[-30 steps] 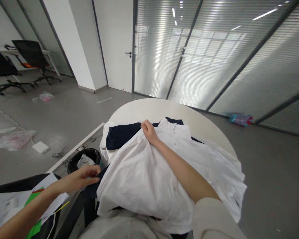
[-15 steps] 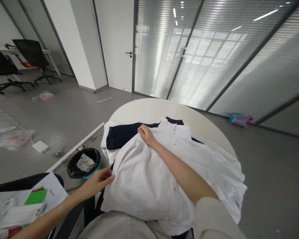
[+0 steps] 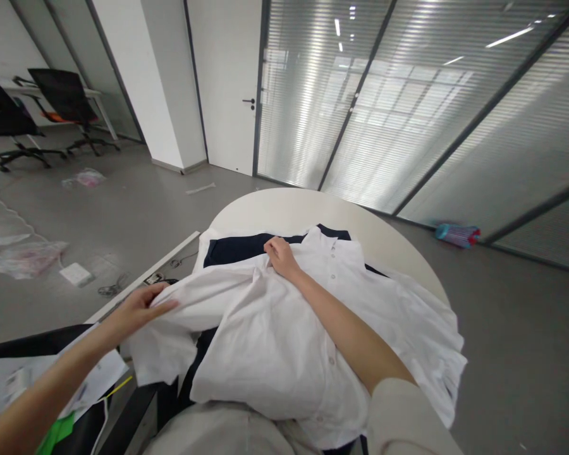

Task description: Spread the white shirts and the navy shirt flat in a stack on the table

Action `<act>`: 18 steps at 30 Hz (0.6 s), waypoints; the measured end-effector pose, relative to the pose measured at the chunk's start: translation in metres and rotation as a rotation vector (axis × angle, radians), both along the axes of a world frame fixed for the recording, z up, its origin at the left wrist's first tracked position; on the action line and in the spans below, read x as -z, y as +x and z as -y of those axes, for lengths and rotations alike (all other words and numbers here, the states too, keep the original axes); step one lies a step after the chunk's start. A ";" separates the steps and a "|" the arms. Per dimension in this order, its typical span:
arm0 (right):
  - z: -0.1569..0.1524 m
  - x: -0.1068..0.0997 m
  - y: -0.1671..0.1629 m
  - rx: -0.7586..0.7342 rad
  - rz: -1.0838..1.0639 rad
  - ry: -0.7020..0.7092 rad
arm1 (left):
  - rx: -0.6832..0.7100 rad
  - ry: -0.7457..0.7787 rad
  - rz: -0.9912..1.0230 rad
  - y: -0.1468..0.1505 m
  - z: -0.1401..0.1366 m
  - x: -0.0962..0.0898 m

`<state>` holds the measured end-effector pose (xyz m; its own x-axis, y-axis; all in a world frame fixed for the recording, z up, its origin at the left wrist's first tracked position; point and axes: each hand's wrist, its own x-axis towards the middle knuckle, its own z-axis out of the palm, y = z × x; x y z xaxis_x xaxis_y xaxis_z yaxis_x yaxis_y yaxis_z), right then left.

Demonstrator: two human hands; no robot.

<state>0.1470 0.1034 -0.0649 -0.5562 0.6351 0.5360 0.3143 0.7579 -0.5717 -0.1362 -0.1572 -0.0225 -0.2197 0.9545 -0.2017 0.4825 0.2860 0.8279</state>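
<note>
A white button-up shirt (image 3: pixel 265 341) lies spread over the round table, its collar at the far side and its buttons running toward me. My left hand (image 3: pixel 146 304) grips the shirt's left-lying sleeve and holds it stretched out past the table's edge; the sleeve's end hangs down below the hand. My right hand (image 3: pixel 281 254) is closed on the cloth near the shoulder seam, left of the collar. Dark navy cloth (image 3: pixel 234 249) lies underneath the shirt and shows along its far side. The shirt's front hem drapes close to my lap.
The round white table (image 3: pixel 284 205) carries the clothing. At lower left, a black chair holds papers (image 3: pixel 9 392) and a green item (image 3: pixel 59 433). Plastic bags (image 3: pixel 28 259) and a white power box (image 3: pixel 76 274) lie on the floor. Glass partitions stand behind.
My left hand has moved left and a little up, drawing the sleeve out from the shirt's side. The sleeve now covers the waste bin. My right hand stays at the shoulder.
</note>
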 end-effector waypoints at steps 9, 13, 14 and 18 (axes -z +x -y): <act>-0.012 -0.020 0.003 0.071 -0.076 -0.030 | -0.013 0.510 -1.040 -0.059 -0.040 -0.080; -0.014 -0.041 0.015 0.090 -0.089 0.021 | -0.253 0.748 -1.194 -0.064 -0.064 -0.104; -0.013 -0.042 0.020 0.090 -0.070 0.027 | -0.247 0.732 -1.182 -0.069 -0.065 -0.097; -0.009 -0.040 0.048 -0.002 0.110 -0.021 | 0.137 0.358 -0.952 -0.098 -0.048 -0.026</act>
<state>0.1954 0.1122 -0.0252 -0.6124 0.6442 0.4582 0.3748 0.7469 -0.5492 -0.2346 -0.1091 0.0031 -0.0245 0.9534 0.3007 0.9938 -0.0093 0.1105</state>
